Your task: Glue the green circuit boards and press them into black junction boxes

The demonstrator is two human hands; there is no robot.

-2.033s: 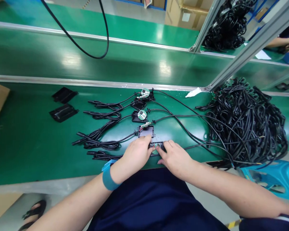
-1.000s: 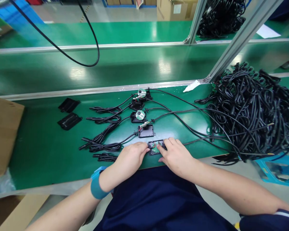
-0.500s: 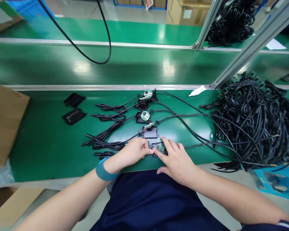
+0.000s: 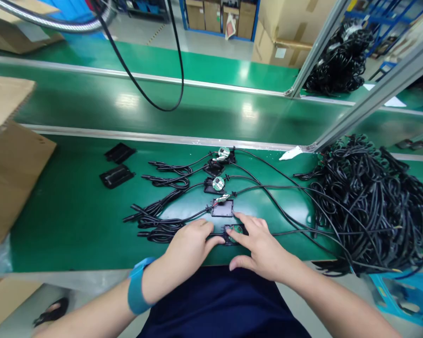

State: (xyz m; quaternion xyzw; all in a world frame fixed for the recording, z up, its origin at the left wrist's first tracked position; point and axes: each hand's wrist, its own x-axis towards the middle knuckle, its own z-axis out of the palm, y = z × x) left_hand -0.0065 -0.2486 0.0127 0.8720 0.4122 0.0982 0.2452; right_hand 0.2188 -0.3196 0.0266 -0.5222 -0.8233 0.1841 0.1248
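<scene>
Near the table's front edge lies a small black plastic housing [image 4: 227, 240] with a green circuit board [image 4: 237, 229] inside it. My left hand [image 4: 192, 238] is at its left, fingers curled over the black cable [image 4: 216, 234] that enters there, thumb at the housing's edge. The fingers of my right hand [image 4: 259, 239] are spread, the index fingertip on the board and the thumb apart from it. Just beyond sits another open housing [image 4: 223, 209] with a board standing at its back edge. Farther back, a round circuit board [image 4: 218, 183] rests on a housing.
Coiled cables [image 4: 158, 216] lie to the left, near two black covers [image 4: 117, 176]. At the right is a large heap of black cables [image 4: 373, 206]. A cardboard box [image 4: 17, 183] stands at the left, and a metal post [image 4: 359, 80] slants up at the right.
My left hand has turned, its thumb now stretched along the housing's left edge rather than pinched with the fingers. My right hand stays over the board. The camera view has tilted up.
</scene>
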